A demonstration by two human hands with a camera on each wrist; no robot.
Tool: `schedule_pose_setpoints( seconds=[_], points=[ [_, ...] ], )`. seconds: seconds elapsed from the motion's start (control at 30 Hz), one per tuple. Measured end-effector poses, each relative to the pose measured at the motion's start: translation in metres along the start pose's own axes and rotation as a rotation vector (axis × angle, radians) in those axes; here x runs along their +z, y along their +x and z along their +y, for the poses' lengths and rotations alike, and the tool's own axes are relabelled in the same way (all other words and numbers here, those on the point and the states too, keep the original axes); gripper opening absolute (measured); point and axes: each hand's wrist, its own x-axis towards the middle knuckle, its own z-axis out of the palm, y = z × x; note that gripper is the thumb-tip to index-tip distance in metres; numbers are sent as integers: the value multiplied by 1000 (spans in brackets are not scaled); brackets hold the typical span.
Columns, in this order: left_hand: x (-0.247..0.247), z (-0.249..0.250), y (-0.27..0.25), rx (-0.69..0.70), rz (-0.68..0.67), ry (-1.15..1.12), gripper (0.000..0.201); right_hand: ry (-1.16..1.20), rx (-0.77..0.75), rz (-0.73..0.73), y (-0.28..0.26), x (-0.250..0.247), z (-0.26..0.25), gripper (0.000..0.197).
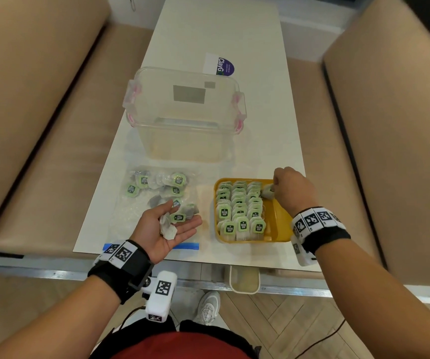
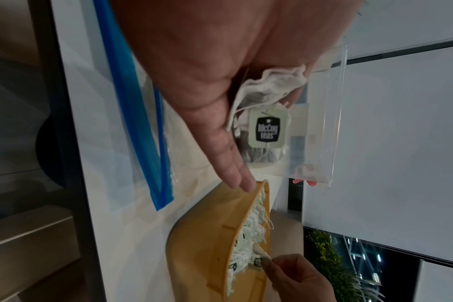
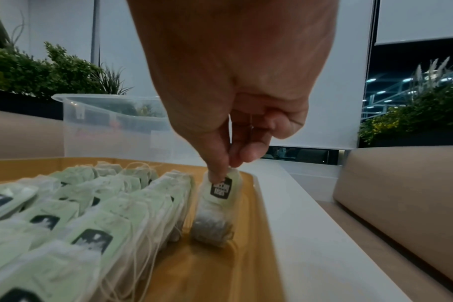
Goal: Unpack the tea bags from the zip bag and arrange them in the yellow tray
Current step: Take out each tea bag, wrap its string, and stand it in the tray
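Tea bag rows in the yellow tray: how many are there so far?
3 full rows, side by side in the yellow tray. The right hand pinches a tea bag at the far end, apparently starting a fourth row.

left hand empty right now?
No: in the head view the left hand lies palm up over the zip bag with tea bags resting on its open palm.

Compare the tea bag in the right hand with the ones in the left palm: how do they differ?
The right hand pinches one tea bag by its top, hanging upright, its bottom in the yellow tray. The left hand, palm up over the zip bag, carries a few tea bags lying flat and loose, with no grip on them. All have green tags with a dark logo.
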Motion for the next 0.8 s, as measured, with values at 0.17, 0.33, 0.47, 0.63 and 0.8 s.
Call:
schedule_pose_setpoints(
  seconds=[0.17,0.33,0.47,0.63,0.8],
  points=[
    [4,0,-3,-11,-18,-5,52,-19,56,-3,3,11,5,7],
    [2,-1,-4,-13,-32,-11,62,6,99,17,6,11,7,11],
    [2,0,-6,-32,-47,-40,50,48,143,24,3,5,5,17],
    [6,-1,-7,-47,-43,-55,40,221,1,115,-12,-14,-27,15],
    [11,-1,-7,-29,-27,-18,38,457,-589,-16,-53,-11,-102,24]
  ],
)
